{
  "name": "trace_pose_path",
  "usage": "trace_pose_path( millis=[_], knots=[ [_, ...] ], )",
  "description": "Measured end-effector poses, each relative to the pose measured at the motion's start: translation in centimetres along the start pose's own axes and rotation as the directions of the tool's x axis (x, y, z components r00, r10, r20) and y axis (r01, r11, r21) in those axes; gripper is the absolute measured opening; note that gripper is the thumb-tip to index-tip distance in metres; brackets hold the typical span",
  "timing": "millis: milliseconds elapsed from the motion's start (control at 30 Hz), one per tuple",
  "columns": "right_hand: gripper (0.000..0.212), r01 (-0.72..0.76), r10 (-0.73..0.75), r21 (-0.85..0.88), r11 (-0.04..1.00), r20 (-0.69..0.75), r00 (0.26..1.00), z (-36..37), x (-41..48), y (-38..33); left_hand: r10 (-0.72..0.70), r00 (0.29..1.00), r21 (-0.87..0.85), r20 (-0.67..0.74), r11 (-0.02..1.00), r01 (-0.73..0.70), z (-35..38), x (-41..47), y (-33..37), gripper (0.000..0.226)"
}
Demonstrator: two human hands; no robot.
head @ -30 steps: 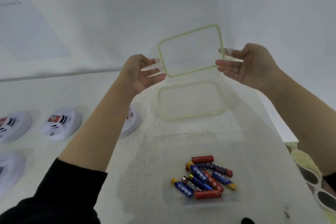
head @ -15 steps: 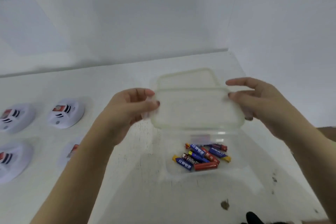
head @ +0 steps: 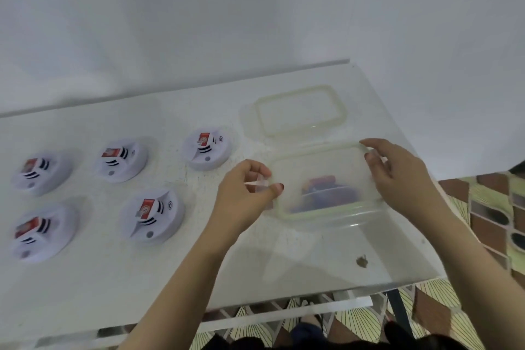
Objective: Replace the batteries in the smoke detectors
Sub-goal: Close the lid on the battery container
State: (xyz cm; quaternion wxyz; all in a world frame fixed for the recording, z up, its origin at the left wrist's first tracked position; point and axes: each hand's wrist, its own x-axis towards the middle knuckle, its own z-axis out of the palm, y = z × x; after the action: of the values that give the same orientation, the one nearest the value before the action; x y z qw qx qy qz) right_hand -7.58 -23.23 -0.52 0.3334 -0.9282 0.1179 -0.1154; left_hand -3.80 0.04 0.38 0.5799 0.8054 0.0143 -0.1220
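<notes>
A clear container (head: 326, 220) sits on the white worktop (head: 142, 278) with its green-rimmed lid (head: 321, 162) laid across the top and the batteries (head: 324, 190) blurred inside. The left hand (head: 241, 196) has a narrow grip, thumb and fingers pinching the lid's left tab. The right hand (head: 397, 176) has a wide grip, fingers nearly straight on the lid's right rim. Left of the container lie five smoke detectors (head: 208, 150), and just behind it is a second lid (head: 338, 99).
</notes>
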Motion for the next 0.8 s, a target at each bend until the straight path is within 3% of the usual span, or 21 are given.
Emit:
trace_pose_path(
  millis=[133,500,567,600,633,700,733,800],
  knots=[
    [0.029,-0.088,0.089,0.12,0.989,-0.002,0.996,0.1,-0.3,-0.4,-0.054,0.997,-0.158,0.059,0.986,0.063,0.2,-0.4,0.2,0.018],
    [0.031,-0.118,0.118,0.175,0.977,0.011,0.993,0.8,-3.3,-0.7,-0.032,0.996,-0.116,0.083,0.992,0.041,-1.1,-2.2,-1.1,0.019],
    [0.033,-0.084,0.086,0.101,0.991,-0.023,0.996,1.2,-3.7,-0.7,0.064,0.997,0.015,0.053,0.998,-0.065,-1.0,-2.4,-1.7,0.02],
    [0.034,-0.048,0.051,0.05,0.998,-0.063,0.997,1.3,-3.7,-0.6,0.18,0.983,0.146,0.047,0.972,-0.185,-0.9,-2.5,-1.9,0.024],
    [0.035,0.006,-0.006,0.0,1.0,-0.109,0.994,1.2,-3.8,-0.6,0.323,0.943,0.244,0.08,0.911,-0.333,-0.9,-2.6,-2.1,0.031],
    [0.037,0.165,-0.171,-0.05,0.985,-0.162,0.972,0.8,-3.9,-0.7,0.536,0.81,0.277,0.236,0.762,-0.585,-0.4,-2.6,-2.6,0.038],
    [0.041,0.242,-0.244,-0.03,0.97,-0.139,0.96,0.6,-4.0,-0.7,0.558,0.76,0.278,0.334,0.712,-0.645,0.0,-2.7,-2.9,0.04],
    [0.056,0.345,-0.346,0.045,0.938,0.019,0.938,0.2,-4.6,-0.7,0.529,0.716,0.389,0.456,0.605,-0.695,0.7,-2.7,-3.8,0.069]
  ],
)
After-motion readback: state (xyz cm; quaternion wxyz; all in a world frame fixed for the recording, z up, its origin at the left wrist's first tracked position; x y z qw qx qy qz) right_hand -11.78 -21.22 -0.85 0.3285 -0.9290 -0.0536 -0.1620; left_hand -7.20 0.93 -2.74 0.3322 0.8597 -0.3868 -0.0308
